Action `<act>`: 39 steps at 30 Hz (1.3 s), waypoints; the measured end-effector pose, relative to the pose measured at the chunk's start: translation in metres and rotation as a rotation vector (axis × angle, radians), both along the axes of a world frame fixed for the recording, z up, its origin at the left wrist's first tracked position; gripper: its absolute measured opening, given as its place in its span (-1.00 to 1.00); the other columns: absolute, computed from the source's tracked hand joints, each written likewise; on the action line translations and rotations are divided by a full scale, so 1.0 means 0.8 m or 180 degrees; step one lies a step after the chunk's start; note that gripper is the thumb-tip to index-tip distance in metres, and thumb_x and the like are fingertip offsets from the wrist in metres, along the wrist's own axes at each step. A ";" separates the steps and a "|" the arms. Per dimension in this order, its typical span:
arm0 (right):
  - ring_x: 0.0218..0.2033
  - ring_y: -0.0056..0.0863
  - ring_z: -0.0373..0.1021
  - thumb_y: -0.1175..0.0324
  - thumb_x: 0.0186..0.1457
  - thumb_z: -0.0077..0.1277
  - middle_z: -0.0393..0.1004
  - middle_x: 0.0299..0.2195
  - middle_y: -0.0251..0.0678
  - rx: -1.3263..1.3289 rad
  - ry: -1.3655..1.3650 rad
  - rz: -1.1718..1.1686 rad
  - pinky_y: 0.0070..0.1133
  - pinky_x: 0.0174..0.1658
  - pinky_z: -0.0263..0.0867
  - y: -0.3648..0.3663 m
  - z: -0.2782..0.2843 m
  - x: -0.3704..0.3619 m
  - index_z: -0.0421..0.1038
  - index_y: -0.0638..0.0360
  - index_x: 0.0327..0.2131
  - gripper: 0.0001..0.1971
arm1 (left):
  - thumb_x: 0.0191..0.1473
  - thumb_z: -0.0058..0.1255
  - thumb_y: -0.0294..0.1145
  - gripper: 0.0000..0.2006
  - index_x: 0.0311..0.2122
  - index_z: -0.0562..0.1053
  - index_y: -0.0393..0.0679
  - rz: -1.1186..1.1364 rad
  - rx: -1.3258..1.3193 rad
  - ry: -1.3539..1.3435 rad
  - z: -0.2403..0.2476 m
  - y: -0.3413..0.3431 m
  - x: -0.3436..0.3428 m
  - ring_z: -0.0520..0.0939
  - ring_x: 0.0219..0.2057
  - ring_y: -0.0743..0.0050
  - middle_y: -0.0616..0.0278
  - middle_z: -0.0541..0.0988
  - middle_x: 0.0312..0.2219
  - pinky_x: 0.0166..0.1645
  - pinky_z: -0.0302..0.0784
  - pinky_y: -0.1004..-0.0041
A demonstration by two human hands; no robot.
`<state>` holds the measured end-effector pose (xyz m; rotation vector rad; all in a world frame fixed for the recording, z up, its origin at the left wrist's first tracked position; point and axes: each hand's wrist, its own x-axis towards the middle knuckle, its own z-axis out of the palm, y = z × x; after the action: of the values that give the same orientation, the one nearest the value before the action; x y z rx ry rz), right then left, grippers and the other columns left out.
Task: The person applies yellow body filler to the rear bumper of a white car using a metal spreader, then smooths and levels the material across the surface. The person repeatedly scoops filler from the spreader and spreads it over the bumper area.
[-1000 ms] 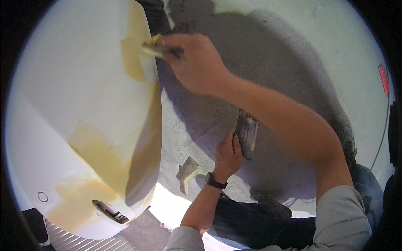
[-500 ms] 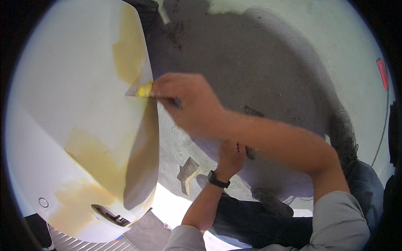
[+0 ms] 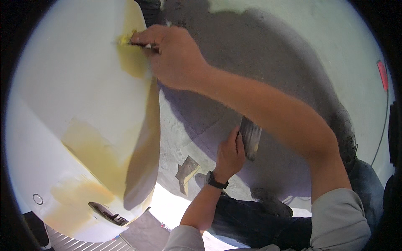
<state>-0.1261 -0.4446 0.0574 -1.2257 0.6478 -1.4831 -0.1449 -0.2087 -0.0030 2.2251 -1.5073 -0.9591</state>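
A large white curved panel, perhaps a bumper (image 3: 75,83), fills the left side, with yellow filler patches (image 3: 88,152) on it. My right hand (image 3: 176,58) grips a putty knife (image 3: 144,46) at the panel's upper right edge. Yellow filler (image 3: 124,39) is heaped at the blade, which is smeared by motion over the upper yellow patch. Lower down, my left hand (image 3: 231,157) holds a flat dark plate (image 3: 251,140) upright by its side; my right forearm passes close to its upper end. A dark watch (image 3: 216,180) sits on my left wrist.
On the floor lies an angular metal scrap (image 3: 188,170) with a pale face. My bent leg in dark jeans (image 3: 259,221) and a shoe (image 3: 270,201) are below my arms. A red object (image 3: 382,75) with a cord is far right. A slatted surface (image 3: 79,240) lies under the panel.
My right hand has moved up along the panel's edge with the putty knife, onto the upper yellow patch. The plate in my left hand now shows more fully.
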 end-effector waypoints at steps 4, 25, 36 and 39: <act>-0.21 -0.13 0.53 0.64 -0.19 0.10 0.57 -0.22 -0.12 -0.0098 -0.0099 0.0057 -0.39 -0.11 0.47 0.054 0.000 -0.014 0.61 0.14 -0.23 -0.64 | 0.23 -0.17 -0.45 -0.76 -0.06 0.40 -0.33 -0.0651 -0.0499 -0.0224 -0.020 0.004 0.005 0.56 -0.46 -0.31 -0.24 0.54 -0.47 -0.37 0.45 0.07; -0.20 -0.07 0.52 0.60 -0.13 0.06 0.57 -0.23 -0.04 0.0228 -0.0314 0.0365 -0.35 -0.10 0.44 0.082 -0.020 -0.030 0.62 0.10 -0.21 -0.65 | 0.24 -0.15 -0.43 -0.70 0.02 0.39 -0.33 -0.1044 -0.0559 -0.0369 -0.021 0.008 -0.001 0.61 -0.41 -0.22 -0.24 0.55 -0.46 -0.35 0.48 0.11; -0.27 -0.06 0.54 0.51 -0.05 0.00 0.59 -0.30 -0.05 -0.0085 0.0591 -0.0104 -0.35 -0.15 0.48 -0.056 -0.004 0.000 0.60 -0.08 -0.12 -0.61 | 0.25 -0.18 -0.47 -0.71 0.02 0.37 -0.38 -0.0143 0.0372 0.0129 -0.002 -0.013 -0.018 0.61 -0.46 -0.17 -0.22 0.57 -0.44 -0.36 0.48 0.13; -0.28 -0.07 0.55 0.50 -0.08 0.03 0.59 -0.29 -0.06 0.0135 0.0582 -0.0037 -0.34 -0.15 0.48 -0.042 0.002 0.003 0.61 -0.10 -0.12 -0.60 | 0.28 -0.20 -0.45 -0.70 0.04 0.38 -0.38 -0.0172 0.0107 0.0135 0.002 -0.010 -0.017 0.58 -0.58 0.07 -0.14 0.52 -0.57 -0.43 0.44 0.26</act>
<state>-0.1233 -0.4780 0.0592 -1.3365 0.8053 -1.3699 -0.1583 -0.2163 -0.0014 2.1827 -1.5509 -1.0487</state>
